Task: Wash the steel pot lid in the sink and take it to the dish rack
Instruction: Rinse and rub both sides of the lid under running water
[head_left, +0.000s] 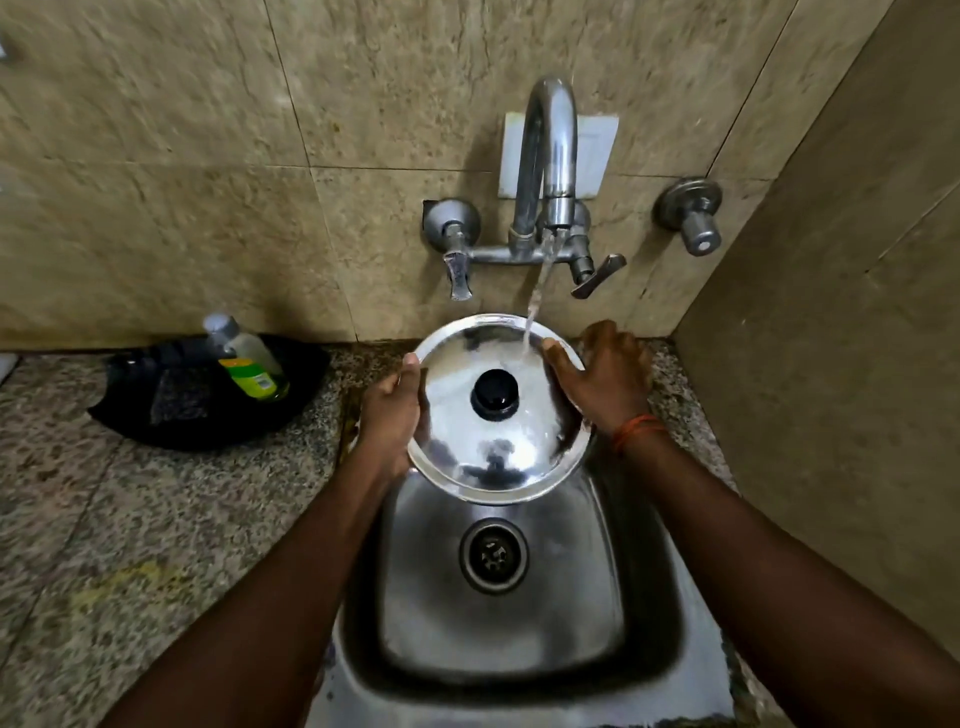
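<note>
The steel lid (498, 452) is held above the sink (519, 629), tilted under the stream of water (540, 286) from the tap (550, 145), with its black knob (493, 396) facing up. The left hand (392, 415) pinches the left rim, thumb on top and fingers hidden beneath; the right hand (608, 374) grips the right rim, thumb along the edge and fingers curled behind. The lid looks light, stiff and unlikely to break, but the wet polished steel is probably slippery, so the thin rim needs a firm pinch; the knob would likely be the surest hold for carrying. On the counter (130, 519), a bottle (254, 364) in a black tray (197, 421) has a green and yellow label, too blurred to read.
</note>
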